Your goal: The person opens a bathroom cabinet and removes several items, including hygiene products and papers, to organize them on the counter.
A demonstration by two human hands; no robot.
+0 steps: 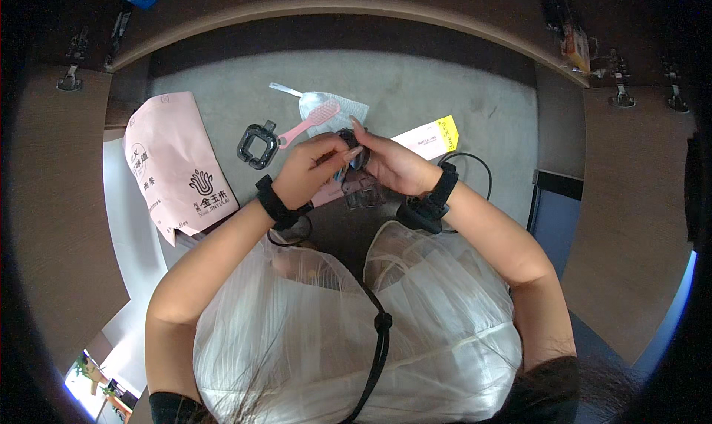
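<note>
My left hand (310,169) and my right hand (401,164) meet in front of my chest. Their fingers pinch a small dark object (359,155), mostly covered by the fingertips, so its kind is unclear. Just below it shows a dark see-through piece (364,194); whether the two are joined I cannot tell. Beside my left hand lies a pink comb-like brush (320,117), resting partly on a pale blue-grey packet (341,106). Farther left is a glossy black squarish ring-shaped clip (258,146). A white and yellow card (430,138) lies beyond my right hand.
A pink printed paper bag (178,164) lies at the left of the grey surface (445,75). Brown cabinet doors (630,201) stand on both sides, and a curved shelf edge (334,10) crosses the far side. A black cable (489,179) loops near my right wrist.
</note>
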